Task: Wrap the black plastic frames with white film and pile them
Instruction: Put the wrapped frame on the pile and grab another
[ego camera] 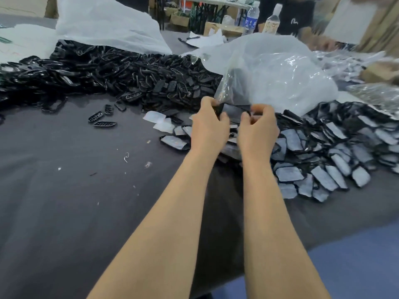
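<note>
A dark grey table (64, 201) filled most of the view. Across its far left lay a long heap of bare black frames (112, 76), spilling from under a big white sack (103, 24). A crumpled clear plastic bag (280, 76) stood behind the hands, and to the right of them a pile of wrapped frames (336, 152) spread out in overlapping rows, each showing a pale film face with a black edge.

Both bare forearms reached forward from the near edge and met just in front of the clear bag. The left hand (208, 126) had its fingers curled over the left end of one black frame (232, 112), with the thumb pressed against its near side. The right hand (258, 128) pinched the frame's right end, thumb and curled fingers closed together on it. The frame was held above the table between the two hands, over the near-left edge of the wrapped pile. Blur hid whether film already covered it.

A few loose pieces of white film (158, 120) lay on the table left of the left hand, near one wrapped frame. Further left, three stray frames (101, 119) lay apart from the heap. Small white scraps dotted the cloth nearer the person.
</note>
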`<action>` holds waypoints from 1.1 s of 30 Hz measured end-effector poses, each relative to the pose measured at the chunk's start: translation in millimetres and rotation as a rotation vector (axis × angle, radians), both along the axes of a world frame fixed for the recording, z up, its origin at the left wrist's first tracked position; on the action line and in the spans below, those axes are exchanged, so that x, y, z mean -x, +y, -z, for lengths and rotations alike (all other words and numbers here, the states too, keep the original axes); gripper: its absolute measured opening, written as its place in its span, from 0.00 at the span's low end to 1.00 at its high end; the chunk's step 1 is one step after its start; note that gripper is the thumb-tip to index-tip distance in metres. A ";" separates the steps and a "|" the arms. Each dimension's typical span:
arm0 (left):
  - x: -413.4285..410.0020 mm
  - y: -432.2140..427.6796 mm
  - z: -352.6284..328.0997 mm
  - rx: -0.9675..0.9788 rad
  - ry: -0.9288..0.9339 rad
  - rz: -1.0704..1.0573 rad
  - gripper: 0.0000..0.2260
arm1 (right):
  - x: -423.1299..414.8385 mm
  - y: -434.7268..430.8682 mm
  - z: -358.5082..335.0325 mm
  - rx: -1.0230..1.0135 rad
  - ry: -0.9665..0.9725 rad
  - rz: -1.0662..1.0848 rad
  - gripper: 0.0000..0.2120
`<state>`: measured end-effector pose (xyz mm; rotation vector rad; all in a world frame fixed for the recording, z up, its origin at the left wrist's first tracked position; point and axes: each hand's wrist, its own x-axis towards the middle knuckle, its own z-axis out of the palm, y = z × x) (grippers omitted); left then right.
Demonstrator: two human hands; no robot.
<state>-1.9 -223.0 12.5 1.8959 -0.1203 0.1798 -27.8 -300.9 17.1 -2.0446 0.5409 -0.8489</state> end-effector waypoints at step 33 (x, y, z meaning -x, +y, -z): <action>-27.6 215.4 14.3 0.410 0.084 -0.702 0.11 | -62.7 226.0 26.5 0.259 0.256 -0.777 0.15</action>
